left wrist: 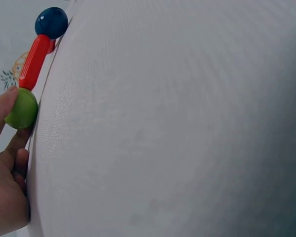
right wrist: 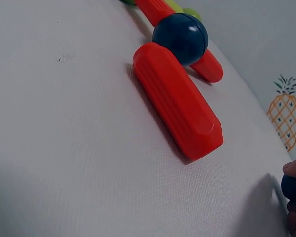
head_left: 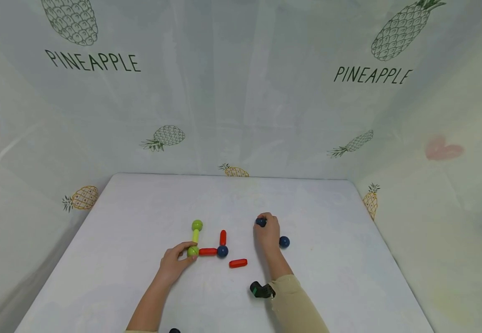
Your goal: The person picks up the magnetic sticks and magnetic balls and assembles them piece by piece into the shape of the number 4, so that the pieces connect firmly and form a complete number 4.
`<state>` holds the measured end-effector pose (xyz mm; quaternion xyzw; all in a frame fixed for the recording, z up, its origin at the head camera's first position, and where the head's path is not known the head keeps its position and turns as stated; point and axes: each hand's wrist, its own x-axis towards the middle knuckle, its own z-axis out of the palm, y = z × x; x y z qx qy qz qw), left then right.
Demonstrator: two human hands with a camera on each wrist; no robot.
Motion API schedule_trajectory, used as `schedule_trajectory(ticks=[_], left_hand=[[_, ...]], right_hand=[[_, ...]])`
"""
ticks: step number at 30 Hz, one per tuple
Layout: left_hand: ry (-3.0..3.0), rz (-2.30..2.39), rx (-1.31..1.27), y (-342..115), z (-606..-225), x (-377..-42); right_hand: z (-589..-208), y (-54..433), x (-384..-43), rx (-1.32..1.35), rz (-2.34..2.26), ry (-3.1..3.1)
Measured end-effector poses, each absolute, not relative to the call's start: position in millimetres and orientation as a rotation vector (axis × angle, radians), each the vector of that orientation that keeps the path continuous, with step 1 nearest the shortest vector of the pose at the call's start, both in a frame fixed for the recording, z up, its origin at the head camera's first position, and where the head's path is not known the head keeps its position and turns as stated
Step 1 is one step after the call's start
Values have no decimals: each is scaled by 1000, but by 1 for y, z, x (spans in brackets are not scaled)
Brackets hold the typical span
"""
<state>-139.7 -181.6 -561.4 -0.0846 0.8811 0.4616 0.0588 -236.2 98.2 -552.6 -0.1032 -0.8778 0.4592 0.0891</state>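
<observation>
My left hand (head_left: 175,264) pinches a green ball (head_left: 192,251) between thumb and fingers, seen also in the left wrist view. That ball is joined by a yellow-green rod (head_left: 195,237) to another green ball (head_left: 197,225), and by a red rod (head_left: 208,252) to a dark blue ball (head_left: 222,251). A second red rod (head_left: 223,237) points away from the blue ball. My right hand (head_left: 269,233) grips a dark blue ball (head_left: 261,222) in its fingertips, close over the table. Between the hands lies a loose red rod (right wrist: 180,101).
Another dark blue ball (head_left: 284,242) sits just right of my right hand. A black wrist camera (head_left: 261,290) juts from the right sleeve. The white table (head_left: 157,199) ends at a pineapple-printed cloth (head_left: 241,92) behind and at the sides.
</observation>
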Motion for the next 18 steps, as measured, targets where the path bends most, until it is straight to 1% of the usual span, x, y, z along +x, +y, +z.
schedule_trajectory(ticks=[18], left_hand=[[2666, 1390, -270, -182, -562, -140]], right_hand=[[-540, 81, -228, -239, 1527, -2619]])
